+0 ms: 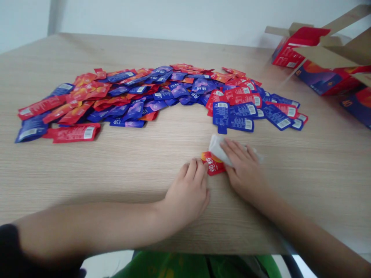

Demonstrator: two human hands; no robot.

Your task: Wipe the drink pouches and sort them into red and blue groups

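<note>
Between my hands a red pouch (213, 165) with orange print and white characters lies on the table. My left hand (189, 185) has its fingers curled and pinches the pouch's left end. A crumpled white tissue (218, 147) covers the upper right part of the pouch. My right hand (243, 166) presses on that tissue with its fingers closed over it. Beyond my hands a heap of red and blue pouches (139, 94) spreads across the table. Several pouches with barcodes, such as a blue pouch (220, 116), lie face down at its right end.
At the far right stand opened cardboard boxes, a red box (292, 54) behind and a blue and red box (321, 77) in front. Another blue box (358, 106) is cut off by the right edge. The wooden table (130, 162) meets a white wall at the back.
</note>
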